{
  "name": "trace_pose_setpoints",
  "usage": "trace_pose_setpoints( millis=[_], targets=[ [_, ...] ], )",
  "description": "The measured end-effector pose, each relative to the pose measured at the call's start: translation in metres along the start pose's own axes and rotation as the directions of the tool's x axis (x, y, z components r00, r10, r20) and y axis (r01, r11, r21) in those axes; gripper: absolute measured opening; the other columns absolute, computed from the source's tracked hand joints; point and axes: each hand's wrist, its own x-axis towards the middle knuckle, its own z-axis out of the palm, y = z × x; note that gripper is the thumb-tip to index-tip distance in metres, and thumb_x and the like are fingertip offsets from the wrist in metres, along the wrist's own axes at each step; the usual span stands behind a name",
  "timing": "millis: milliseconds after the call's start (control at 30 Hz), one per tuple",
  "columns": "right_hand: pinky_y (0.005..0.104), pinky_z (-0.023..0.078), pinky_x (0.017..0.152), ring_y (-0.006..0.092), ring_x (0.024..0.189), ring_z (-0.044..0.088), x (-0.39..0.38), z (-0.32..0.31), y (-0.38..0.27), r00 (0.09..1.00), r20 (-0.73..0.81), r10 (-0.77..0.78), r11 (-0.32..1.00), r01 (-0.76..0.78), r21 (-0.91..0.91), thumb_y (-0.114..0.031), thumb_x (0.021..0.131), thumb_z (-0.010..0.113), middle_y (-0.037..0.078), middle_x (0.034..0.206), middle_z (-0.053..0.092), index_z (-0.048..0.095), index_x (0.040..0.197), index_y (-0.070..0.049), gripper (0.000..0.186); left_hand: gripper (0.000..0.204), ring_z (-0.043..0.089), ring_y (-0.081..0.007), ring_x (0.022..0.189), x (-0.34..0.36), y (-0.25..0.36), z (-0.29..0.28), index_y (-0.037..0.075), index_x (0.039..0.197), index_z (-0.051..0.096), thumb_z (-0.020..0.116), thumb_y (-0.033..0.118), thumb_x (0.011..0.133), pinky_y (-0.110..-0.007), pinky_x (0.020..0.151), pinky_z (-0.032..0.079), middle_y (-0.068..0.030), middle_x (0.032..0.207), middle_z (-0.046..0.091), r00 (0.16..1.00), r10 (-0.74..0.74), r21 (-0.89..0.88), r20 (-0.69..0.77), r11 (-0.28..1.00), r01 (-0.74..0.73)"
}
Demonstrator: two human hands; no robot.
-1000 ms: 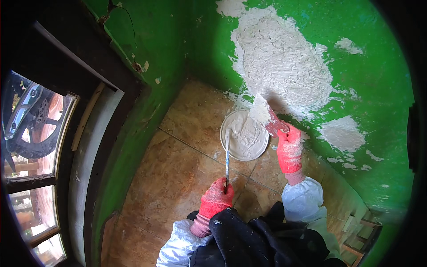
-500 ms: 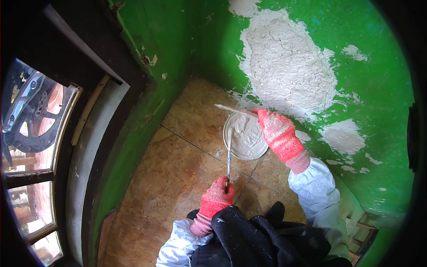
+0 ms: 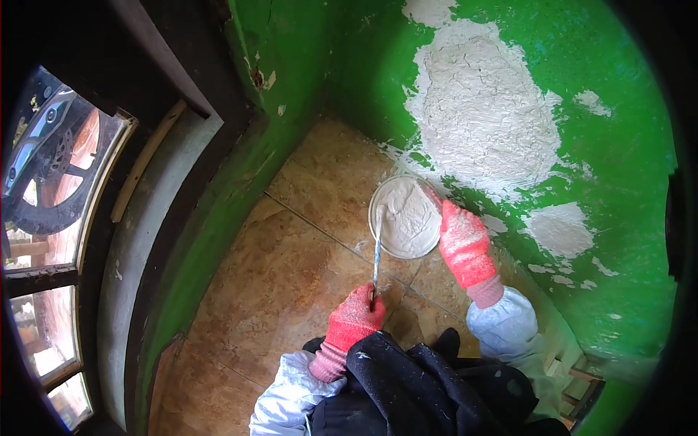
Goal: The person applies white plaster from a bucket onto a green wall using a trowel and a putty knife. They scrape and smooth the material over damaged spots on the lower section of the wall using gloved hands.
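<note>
In a red glove, my left hand (image 3: pixel 358 317) grips a long, paint-spattered stick (image 3: pixel 376 258) whose top end rests in a round white tub (image 3: pixel 403 240) of pale putty. My right hand (image 3: pixel 465 247), also gloved, is closed on a putty knife (image 3: pixel 432 195) at the tub's upper right edge, its blade mostly hidden or hard to make out. Just beyond the tub, a large rough white putty patch (image 3: pixel 483 112) covers part of the green wall (image 3: pixel 618 167), with a smaller patch (image 3: pixel 560 229) lower right.
Tan tiles (image 3: pixel 247 283) form the floor. On the left stand a dark door frame (image 3: pixel 182 189) and a glazed panel (image 3: pixel 40 320), with a wheel (image 3: pixel 62 182) seen through the glass. A wooden-framed object (image 3: pixel 582 392) sits at lower right.
My right hand and the putty knife first swung left over the tub, then dropped back down to its right edge. My left hand stays on the stick. The view has shifted slightly.
</note>
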Motion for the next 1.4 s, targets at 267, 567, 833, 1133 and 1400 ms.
trace_pose_setpoints(
  millis=[267,567,833,1133,1400],
  targets=[
    [0.0421,0.050,0.063,0.0298,0.074,0.063,0.001,-0.004,-0.006,0.999,0.036,-0.026,1.000,0.025,0.018,-0.013,0.082,0.048,0.012,0.077,0.062,0.054,0.092,-0.009,0.012,0.032,0.064,-0.0284,0.078,-0.002,-0.001,0.000,0.010,0.107,0.059,0.060,0.029,0.080,-0.038,0.070,0.050,-0.0112,0.080,0.065,1.000,-0.007,0.007,-0.007,1.000,0.007],
    [0.0480,0.047,0.066,0.0370,0.078,0.060,0.000,-0.010,-0.007,0.995,0.098,0.023,0.967,-0.047,0.252,-0.014,0.081,0.049,0.017,0.080,0.061,0.054,0.093,-0.007,0.014,0.032,0.064,-0.0290,0.079,-0.004,0.001,-0.002,0.011,0.107,0.059,0.060,0.030,0.081,-0.038,0.070,0.050,-0.0115,0.081,0.065,0.999,-0.033,0.031,-0.016,0.999,0.033],
    [0.0467,0.047,0.073,0.0406,0.087,0.058,0.011,-0.002,0.011,0.923,0.260,0.283,0.845,-0.368,0.387,-0.017,0.084,0.048,0.022,0.096,0.061,0.053,0.110,-0.004,0.029,0.032,0.064,-0.0293,0.079,-0.002,0.007,-0.002,0.011,0.107,0.059,0.060,0.029,0.081,-0.038,0.071,0.050,-0.0122,0.081,0.065,0.999,-0.040,0.051,-0.030,0.998,0.041],
    [0.0392,0.047,0.071,0.0330,0.078,0.060,-0.024,0.052,0.044,0.801,0.357,0.481,0.436,-0.572,0.695,-0.014,0.080,0.054,0.018,0.088,0.064,0.057,0.104,-0.002,0.026,0.031,0.063,-0.0314,0.082,0.001,0.009,0.000,0.009,0.106,0.059,0.058,0.028,0.081,-0.039,0.072,0.050,-0.0135,0.089,0.064,0.999,0.010,0.085,-0.038,0.996,-0.007],
    [0.0286,0.045,0.066,0.0152,0.071,0.056,-0.014,0.063,0.020,0.772,0.533,0.347,0.038,-0.579,0.814,-0.007,0.080,0.050,0.005,0.085,0.064,0.059,0.104,-0.001,0.026,0.030,0.061,-0.0343,0.084,0.016,0.008,-0.005,0.007,0.104,0.059,0.057,0.027,0.081,-0.040,0.072,0.048,-0.0164,0.090,0.063,0.998,0.052,0.056,0.039,0.997,-0.054]
  ],
)
